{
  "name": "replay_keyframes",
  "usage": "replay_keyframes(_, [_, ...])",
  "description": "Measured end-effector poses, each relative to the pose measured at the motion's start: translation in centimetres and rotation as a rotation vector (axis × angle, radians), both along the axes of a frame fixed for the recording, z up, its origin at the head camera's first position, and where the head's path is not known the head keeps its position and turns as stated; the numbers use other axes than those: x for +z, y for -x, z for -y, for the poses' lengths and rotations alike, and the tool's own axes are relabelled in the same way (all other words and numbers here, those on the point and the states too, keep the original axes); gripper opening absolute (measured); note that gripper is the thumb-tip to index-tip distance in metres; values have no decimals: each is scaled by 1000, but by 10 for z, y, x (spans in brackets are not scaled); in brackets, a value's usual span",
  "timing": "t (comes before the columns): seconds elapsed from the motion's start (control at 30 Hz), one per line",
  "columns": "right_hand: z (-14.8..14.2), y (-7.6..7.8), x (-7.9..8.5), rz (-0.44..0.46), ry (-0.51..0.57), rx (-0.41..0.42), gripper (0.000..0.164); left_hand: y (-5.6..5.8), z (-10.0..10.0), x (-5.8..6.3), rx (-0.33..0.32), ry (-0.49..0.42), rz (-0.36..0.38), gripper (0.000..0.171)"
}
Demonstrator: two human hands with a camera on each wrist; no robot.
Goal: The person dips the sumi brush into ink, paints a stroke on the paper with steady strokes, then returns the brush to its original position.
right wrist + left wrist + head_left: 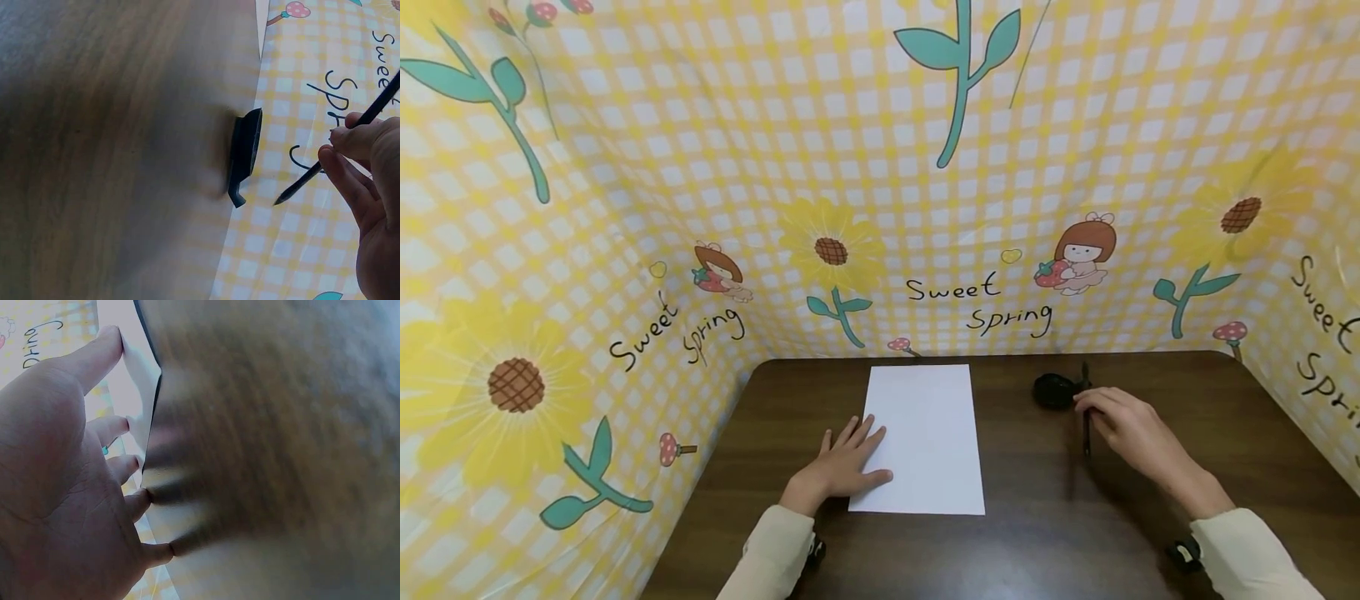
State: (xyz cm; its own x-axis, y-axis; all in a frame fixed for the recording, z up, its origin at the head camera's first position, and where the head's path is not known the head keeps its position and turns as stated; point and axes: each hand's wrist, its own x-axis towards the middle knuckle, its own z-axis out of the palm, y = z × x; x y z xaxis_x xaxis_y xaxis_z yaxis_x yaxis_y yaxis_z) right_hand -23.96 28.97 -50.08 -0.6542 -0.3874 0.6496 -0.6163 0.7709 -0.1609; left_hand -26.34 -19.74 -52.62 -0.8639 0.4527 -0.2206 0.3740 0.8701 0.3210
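Observation:
A sheet of white paper (928, 442) lies upright on the dark wooden table. With fingers spread, my left hand (842, 467) rests over its left edge, thumb and some fingertips on the sheet. In the left wrist view the palm of the left hand (69, 469) shows, the fingertips along the paper's edge. Right of the paper my right hand (1127, 429) pinches a slim black brush (306, 178) between thumb and fingers, its pointed tip angled down. Just left of the brush sits a small black dish (1052, 392) with a short projecting end, seen side-on in the right wrist view.
A yellow checked cloth (880, 167) with printed sunflowers and lettering hangs behind and on both sides of the table (1022, 533). Its folds meet the table's back edge, close behind the paper and the dish.

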Motion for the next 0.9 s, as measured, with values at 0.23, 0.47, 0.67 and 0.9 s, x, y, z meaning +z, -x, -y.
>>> replay_keyframes(0.23, [-1, 1, 6, -34, 33, -6, 45, 1, -1, 0, 3, 6, -4, 87])
replay_keyframes(0.47, [0, 1, 15, -65, 62, -9, 45, 0, -2, -1, 10, 12, -1, 86])
replay_keyframes(0.67, [-1, 2, 22, -80, 67, 3, 40, -1, -2, 2, 8, 6, 4, 86])
replay_keyframes(0.9, [0, 4, 27, -114, 92, -25, 43, -2, -3, 4, 10, 2, 4, 85])
